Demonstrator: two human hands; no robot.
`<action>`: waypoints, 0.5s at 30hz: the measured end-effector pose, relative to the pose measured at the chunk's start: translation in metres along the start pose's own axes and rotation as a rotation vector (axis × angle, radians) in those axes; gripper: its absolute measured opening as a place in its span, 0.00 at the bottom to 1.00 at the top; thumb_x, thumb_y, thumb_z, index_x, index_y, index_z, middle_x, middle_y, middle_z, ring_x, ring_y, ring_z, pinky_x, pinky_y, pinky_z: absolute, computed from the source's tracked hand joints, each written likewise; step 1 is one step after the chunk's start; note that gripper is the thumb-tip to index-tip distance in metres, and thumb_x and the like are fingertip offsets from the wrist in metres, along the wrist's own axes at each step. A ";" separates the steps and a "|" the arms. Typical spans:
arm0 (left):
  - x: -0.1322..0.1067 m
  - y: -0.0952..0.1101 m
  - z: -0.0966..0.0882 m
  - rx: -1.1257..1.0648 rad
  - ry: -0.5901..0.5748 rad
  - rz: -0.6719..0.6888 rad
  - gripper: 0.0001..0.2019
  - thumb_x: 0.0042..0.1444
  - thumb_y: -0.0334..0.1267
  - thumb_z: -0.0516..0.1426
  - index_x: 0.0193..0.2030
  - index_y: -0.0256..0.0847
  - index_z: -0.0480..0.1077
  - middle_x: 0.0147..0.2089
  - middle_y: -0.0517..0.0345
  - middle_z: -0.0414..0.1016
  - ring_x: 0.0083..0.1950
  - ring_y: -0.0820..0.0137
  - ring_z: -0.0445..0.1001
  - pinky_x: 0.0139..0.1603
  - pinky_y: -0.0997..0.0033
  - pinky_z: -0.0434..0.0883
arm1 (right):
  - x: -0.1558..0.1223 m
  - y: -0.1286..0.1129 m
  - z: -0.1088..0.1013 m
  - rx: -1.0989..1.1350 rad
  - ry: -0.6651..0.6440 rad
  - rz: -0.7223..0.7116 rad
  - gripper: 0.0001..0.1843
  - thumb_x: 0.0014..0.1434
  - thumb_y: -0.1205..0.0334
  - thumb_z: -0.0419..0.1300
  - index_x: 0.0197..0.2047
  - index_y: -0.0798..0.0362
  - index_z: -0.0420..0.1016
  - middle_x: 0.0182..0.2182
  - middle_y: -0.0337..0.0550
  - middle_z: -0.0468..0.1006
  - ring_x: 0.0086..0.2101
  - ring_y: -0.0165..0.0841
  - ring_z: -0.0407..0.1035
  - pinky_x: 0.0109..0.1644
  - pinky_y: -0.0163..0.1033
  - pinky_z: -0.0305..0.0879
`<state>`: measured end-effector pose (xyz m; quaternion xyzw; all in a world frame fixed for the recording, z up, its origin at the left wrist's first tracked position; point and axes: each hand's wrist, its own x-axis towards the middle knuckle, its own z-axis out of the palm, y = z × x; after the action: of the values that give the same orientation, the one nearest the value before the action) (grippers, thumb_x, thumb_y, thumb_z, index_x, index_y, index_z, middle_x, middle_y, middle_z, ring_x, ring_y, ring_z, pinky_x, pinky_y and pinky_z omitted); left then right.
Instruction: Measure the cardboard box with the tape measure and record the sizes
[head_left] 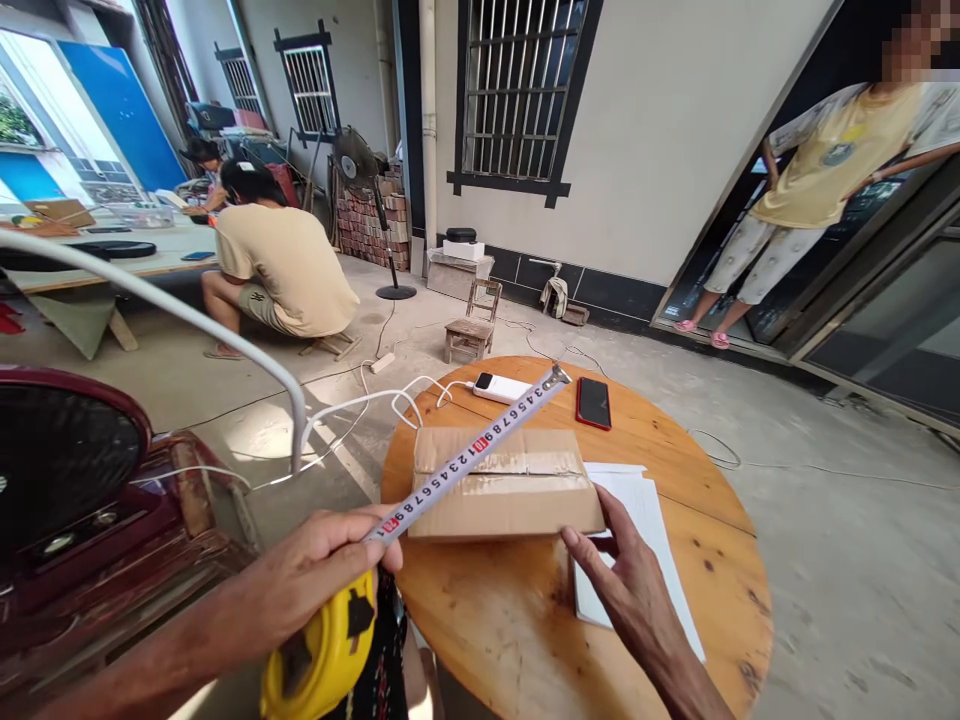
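My left hand (330,560) is closed on the tape measure, pinching its extended white blade (457,465) between thumb and fingers. The yellow tape case (330,655) hangs below that hand. From there the blade slants up to the right over a brown cardboard box (510,505), and its metal end hook (556,377) is past the box's far side. The box lies on a round wooden table (675,450), with tape along its top seam. My right hand (626,570) grips the box's right front corner, thumb at the front edge and fingers around the side.
White papers (645,540) lie right of the box. Behind it are a white device (502,388) with a cable and a red-edged phone (594,402). A small wooden chair (474,325) stands beyond the table. One person (285,260) sits left; another (832,170) stands in the doorway.
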<state>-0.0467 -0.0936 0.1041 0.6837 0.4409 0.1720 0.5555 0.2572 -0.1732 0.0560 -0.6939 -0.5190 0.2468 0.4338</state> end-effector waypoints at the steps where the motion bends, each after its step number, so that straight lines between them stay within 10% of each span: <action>1: 0.004 0.000 0.001 0.069 0.020 0.040 0.15 0.56 0.49 0.52 0.31 0.44 0.76 0.32 0.55 0.81 0.47 0.60 0.75 0.49 0.68 0.69 | 0.001 0.004 0.004 0.005 0.031 -0.015 0.30 0.57 0.49 0.57 0.60 0.48 0.58 0.53 0.49 0.70 0.37 0.38 0.74 0.37 0.42 0.74; 6: 0.024 -0.014 0.009 0.298 0.044 0.075 0.17 0.58 0.48 0.49 0.36 0.43 0.77 0.62 0.51 0.67 0.69 0.56 0.51 0.65 0.58 0.51 | -0.002 0.037 0.031 0.082 0.197 -0.166 0.28 0.58 0.55 0.57 0.60 0.49 0.56 0.57 0.51 0.64 0.54 0.43 0.63 0.53 0.49 0.67; 15: 0.029 -0.048 0.014 0.344 0.002 0.002 0.18 0.58 0.46 0.47 0.36 0.43 0.76 0.64 0.50 0.64 0.70 0.57 0.49 0.66 0.59 0.51 | -0.046 0.067 0.065 0.325 0.053 0.020 0.29 0.62 0.55 0.51 0.64 0.45 0.46 0.63 0.50 0.56 0.59 0.43 0.57 0.60 0.52 0.59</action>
<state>-0.0397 -0.0792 0.0484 0.7691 0.4636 0.0950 0.4296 0.2242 -0.1992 -0.0386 -0.6261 -0.4538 0.3133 0.5513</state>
